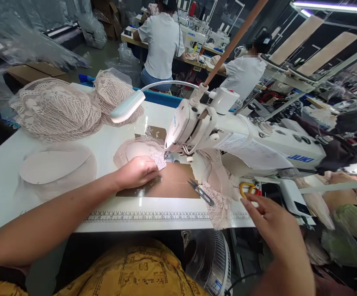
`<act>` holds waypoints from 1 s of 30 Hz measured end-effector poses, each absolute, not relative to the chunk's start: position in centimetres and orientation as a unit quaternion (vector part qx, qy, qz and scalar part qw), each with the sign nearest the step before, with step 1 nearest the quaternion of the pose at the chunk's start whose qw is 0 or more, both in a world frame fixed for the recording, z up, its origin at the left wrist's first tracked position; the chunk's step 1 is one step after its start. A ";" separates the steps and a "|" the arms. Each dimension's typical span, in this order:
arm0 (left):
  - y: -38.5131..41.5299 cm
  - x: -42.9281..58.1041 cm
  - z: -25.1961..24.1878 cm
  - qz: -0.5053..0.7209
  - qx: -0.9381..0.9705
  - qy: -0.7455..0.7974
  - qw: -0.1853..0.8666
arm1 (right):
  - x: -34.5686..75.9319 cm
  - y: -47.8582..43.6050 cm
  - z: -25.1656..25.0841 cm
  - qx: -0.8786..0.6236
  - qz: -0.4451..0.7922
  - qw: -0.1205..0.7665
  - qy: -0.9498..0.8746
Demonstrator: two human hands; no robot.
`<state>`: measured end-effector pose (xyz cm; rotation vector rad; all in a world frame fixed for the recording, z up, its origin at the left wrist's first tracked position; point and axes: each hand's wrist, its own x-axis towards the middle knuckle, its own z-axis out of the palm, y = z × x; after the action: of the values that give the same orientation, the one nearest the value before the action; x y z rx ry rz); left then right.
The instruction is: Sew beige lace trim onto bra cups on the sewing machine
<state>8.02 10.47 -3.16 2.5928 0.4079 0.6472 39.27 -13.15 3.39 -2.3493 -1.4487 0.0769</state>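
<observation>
My left hand point(139, 172) is closed in a pinch on the lace edge of a pale bra cup point(136, 151), lying beneath the needle area of a white sewing machine point(224, 127). The needle tip itself is hard to make out. Off the table's right front edge, my right hand point(278, 230) hangs with thumb and fingers apart and nothing visible in it. Near its fingertips lie yellow-handled scissors point(247, 189). Thread snips point(201, 192) rest between the brown sheet point(175, 181) and a bunch of beige lace pieces point(219, 191).
Lace pieces are heaped in a large pile point(58, 107) at the back left, with flat pale cup pieces point(56, 166) before it. A lamp point(129, 106) arches over the table. A ruler strip point(141, 216) runs along the front edge. A fan point(210, 257) stands below. Two people work behind.
</observation>
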 end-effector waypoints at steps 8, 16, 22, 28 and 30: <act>9.5 7.7 -3.7 0.216 0.931 0.165 0.243 | 32.9 -6.6 -0.9 -0.708 0.036 0.045 -0.704; 9.3 7.7 -3.9 0.203 0.925 0.177 0.269 | 32.1 -4.3 -1.2 -0.751 0.034 -0.081 -0.655; 9.2 7.7 -3.9 0.204 0.918 0.188 0.284 | 33.4 -5.9 0.4 -0.780 -0.015 0.055 -0.623; 8.9 7.8 -3.4 0.198 0.890 0.227 0.343 | 34.3 -8.9 1.0 -0.796 -0.143 0.215 -0.548; 8.8 7.8 -3.2 0.200 0.870 0.235 0.384 | 33.5 -9.7 0.6 -0.770 -0.083 0.310 -0.551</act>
<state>7.79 8.76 -3.22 2.2170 0.5998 0.5089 33.46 -9.70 0.62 -2.0331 -1.4561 -0.2191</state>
